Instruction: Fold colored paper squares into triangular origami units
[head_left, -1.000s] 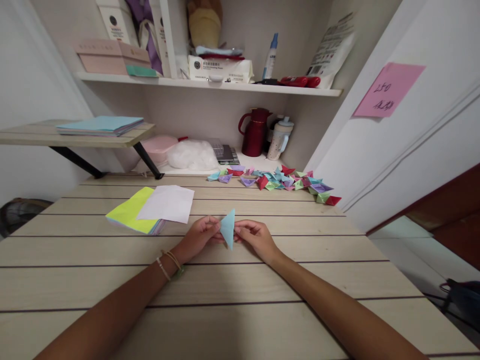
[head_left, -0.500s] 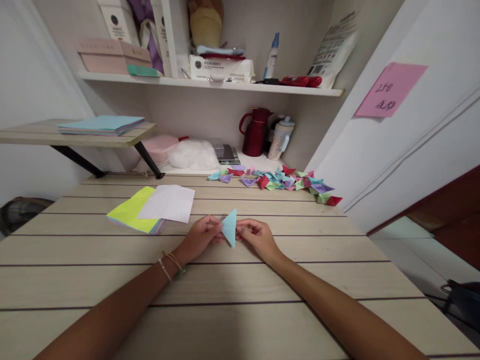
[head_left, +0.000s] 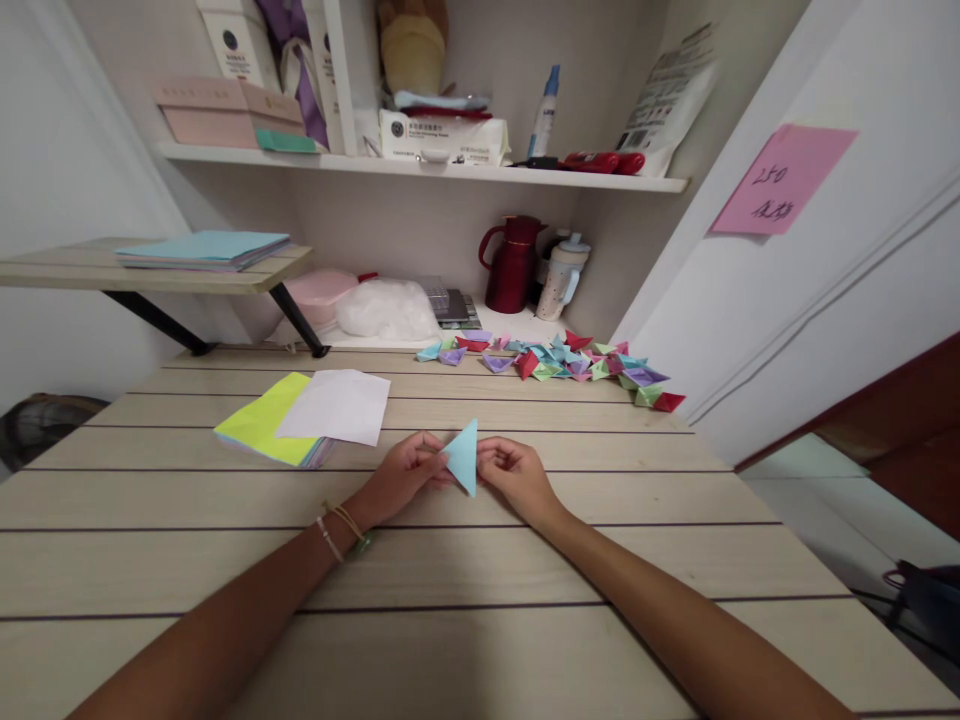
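Note:
A light blue folded paper triangle (head_left: 463, 455) stands upright on the wooden table (head_left: 450, 570), held between both my hands. My left hand (head_left: 403, 470) pinches its left edge with curled fingers. My right hand (head_left: 514, 475) pinches its right edge the same way. To the left lies a stack of coloured paper sheets (head_left: 262, 430) with a white sheet (head_left: 337, 405) on top.
Several small folded paper pieces (head_left: 562, 365) in mixed colours lie at the table's far right. Behind them stand a red jug (head_left: 511, 265) and a white cup (head_left: 561, 275). A side shelf (head_left: 150, 270) carries more paper. A pink note (head_left: 780, 180) sticks to the right wall.
The blue triangle and both hands have shifted slightly to the right; the triangle tilts a little more.

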